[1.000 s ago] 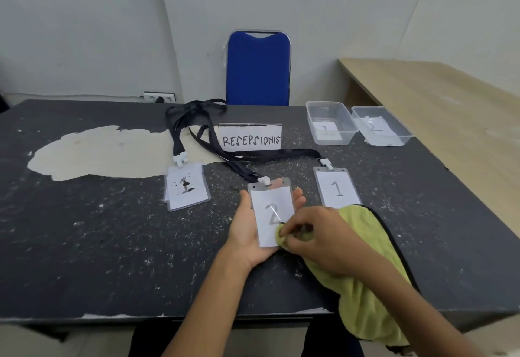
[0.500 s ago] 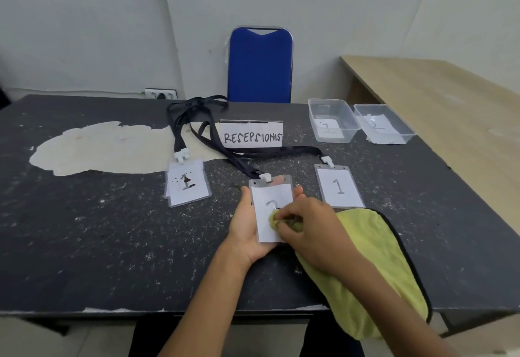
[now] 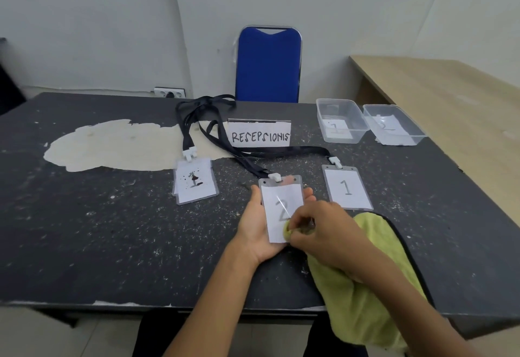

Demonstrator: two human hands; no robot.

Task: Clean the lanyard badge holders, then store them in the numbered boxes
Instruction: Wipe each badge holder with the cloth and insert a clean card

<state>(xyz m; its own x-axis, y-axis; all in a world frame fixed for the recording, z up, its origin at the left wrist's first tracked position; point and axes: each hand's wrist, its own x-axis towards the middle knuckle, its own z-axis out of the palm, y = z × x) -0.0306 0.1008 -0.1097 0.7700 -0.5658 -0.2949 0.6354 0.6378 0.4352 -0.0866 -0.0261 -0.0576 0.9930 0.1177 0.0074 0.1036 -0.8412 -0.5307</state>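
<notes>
There are three holders: the stained badge holder (image 3: 195, 184), the badge holder marked 2 (image 3: 281, 196), the badge holder marked 1 (image 3: 347, 188). Two clear boxes: box 1 (image 3: 342, 138), box 2 (image 3: 399, 140). One green cloth (image 3: 363, 294), one name sign (image 3: 260, 135), one blue chair (image 3: 268, 67). Two hands: left hand (image 3: 253, 233), right hand (image 3: 326, 238)

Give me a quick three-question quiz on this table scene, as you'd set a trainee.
1. True or false: the left hand holds the badge holder marked 2.
2. What does the right hand pinch against it? A) sponge B) yellow-green cloth C) brush
3. Fill in: the badge holder marked 1 lies on the table to the ___ of the held one.
Key: 1 true; 2 B; 3 right.
</notes>
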